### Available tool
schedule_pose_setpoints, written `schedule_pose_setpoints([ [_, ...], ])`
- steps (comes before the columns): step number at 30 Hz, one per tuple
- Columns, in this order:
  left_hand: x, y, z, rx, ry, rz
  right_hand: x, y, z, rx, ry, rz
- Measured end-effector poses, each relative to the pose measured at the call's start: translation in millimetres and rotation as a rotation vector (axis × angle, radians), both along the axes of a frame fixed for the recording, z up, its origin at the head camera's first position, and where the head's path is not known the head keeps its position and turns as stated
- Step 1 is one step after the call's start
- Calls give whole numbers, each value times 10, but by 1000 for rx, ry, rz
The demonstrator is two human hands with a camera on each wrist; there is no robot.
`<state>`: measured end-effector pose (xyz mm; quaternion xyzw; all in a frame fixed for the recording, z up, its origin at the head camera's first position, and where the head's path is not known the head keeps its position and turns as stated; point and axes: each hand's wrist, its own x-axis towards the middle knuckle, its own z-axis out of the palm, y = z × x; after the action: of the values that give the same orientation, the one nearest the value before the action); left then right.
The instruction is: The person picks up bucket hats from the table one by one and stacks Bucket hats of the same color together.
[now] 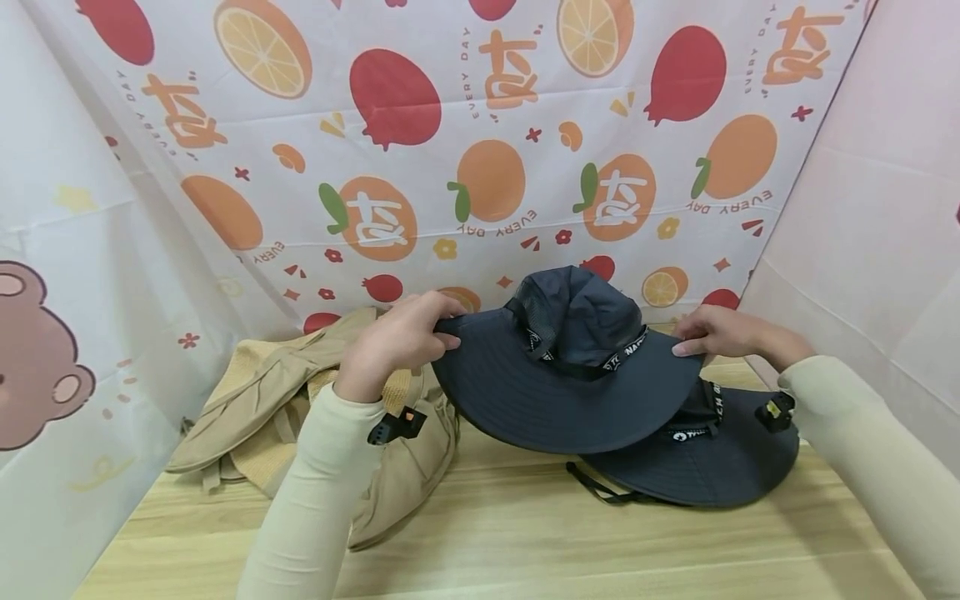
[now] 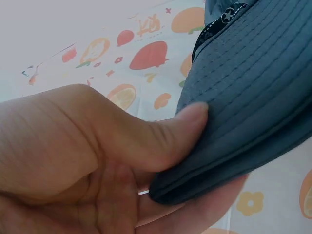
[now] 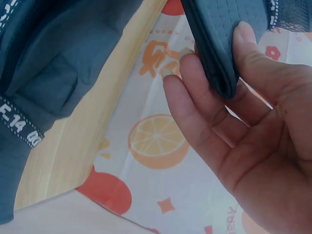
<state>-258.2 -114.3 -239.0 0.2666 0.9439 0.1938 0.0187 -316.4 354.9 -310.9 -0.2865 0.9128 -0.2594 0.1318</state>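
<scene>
A dark navy wide-brimmed sun hat is held up crown on top, its broad brim tilted toward the head camera. My left hand pinches the brim's left edge, the thumb on the upper side and the fingers beneath, as the left wrist view shows. At the opposite edge my right hand grips the brim between thumb and fingers. A second navy hat lies on the table at the right, partly hidden behind the raised one. In the right wrist view, part of this lower hat shows at the left.
Several tan and straw-coloured hats lie heaped at the left, partly covered by the left arm. A black strap trails onto the wooden table. Behind hangs a fruit-printed curtain, with pale fabric on both sides.
</scene>
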Motion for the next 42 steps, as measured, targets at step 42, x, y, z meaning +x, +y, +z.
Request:
schedule_pose_setpoints([
  [42,-241,966,-675,70,-52,-79,199,761,265,389,-142,-212],
])
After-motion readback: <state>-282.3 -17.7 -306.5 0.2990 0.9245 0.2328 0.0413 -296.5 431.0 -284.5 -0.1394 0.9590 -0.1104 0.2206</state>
